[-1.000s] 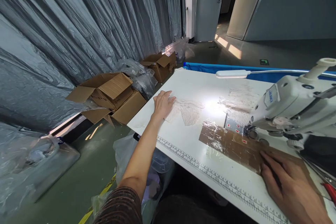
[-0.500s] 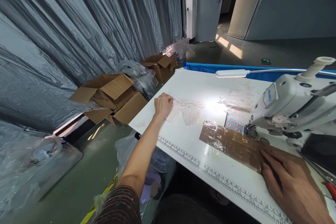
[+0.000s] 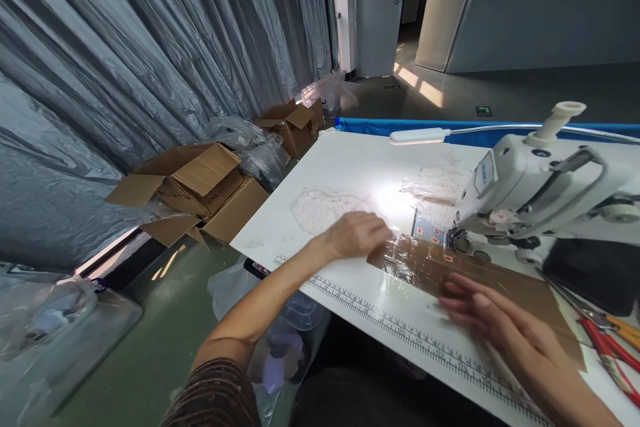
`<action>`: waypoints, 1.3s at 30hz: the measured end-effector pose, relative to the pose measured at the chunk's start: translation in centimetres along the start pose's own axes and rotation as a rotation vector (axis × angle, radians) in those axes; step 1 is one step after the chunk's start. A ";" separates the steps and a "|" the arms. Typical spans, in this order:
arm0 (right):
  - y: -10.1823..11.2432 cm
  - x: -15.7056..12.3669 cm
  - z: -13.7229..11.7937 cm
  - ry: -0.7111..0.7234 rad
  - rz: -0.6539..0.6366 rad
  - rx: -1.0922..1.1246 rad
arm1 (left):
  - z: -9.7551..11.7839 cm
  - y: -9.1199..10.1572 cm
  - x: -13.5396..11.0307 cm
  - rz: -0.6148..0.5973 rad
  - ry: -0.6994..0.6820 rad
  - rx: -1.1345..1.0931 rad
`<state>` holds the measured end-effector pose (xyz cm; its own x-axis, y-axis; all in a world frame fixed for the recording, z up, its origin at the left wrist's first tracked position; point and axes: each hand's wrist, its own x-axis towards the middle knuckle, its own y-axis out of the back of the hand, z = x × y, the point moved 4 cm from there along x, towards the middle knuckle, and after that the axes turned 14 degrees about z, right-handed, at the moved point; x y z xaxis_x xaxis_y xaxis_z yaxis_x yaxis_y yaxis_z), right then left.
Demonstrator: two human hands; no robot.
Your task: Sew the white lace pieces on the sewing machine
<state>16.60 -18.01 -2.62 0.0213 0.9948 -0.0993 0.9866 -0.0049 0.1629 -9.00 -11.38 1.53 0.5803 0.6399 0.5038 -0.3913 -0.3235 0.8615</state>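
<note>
My left hand (image 3: 356, 235) is above the white table near the left end of a brown tape-covered board (image 3: 417, 270). Its fingers are bent and smeared by motion, so I cannot tell whether anything is in them. A white lace piece (image 3: 317, 209) lies flat on the table just behind that hand. My right hand (image 3: 500, 323) is over the front edge of the board with its fingers stretched out, nothing visible in them. Beyond the board stands a white sewing machine (image 3: 520, 180), with more lace (image 3: 437, 177) beside its needle area.
A lamp (image 3: 420, 137) lights the white table (image 3: 345, 153), whose front edge bears a printed ruler (image 3: 380, 317). Red-handled pliers (image 3: 607, 353) lie at the right, near a black pad (image 3: 590, 273). Open cardboard boxes (image 3: 200, 177) and plastic bags stand on the floor to the left.
My left hand has let go of the lace's left end and moved right towards the board. My right hand has lifted, fingers spreading. The view has turned slightly right.
</note>
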 end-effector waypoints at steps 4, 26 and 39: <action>-3.5 -0.1 -1.1 -0.448 -0.104 0.371 | 8.5 -1.4 0.7 0.059 -0.437 -0.209; 3.6 3.4 -3.2 -0.090 -0.225 -0.330 | 3.4 1.0 3.1 -0.408 0.317 -0.766; 5.3 4.9 -3.5 0.178 0.236 -0.878 | 4.6 -2.2 2.5 -0.029 -0.293 -0.391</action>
<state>21.35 -12.79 1.18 0.1091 0.9791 0.1719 0.4821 -0.2033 0.8522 -3.38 -12.22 1.16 0.7493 0.4035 0.5251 -0.5786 0.0131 0.8155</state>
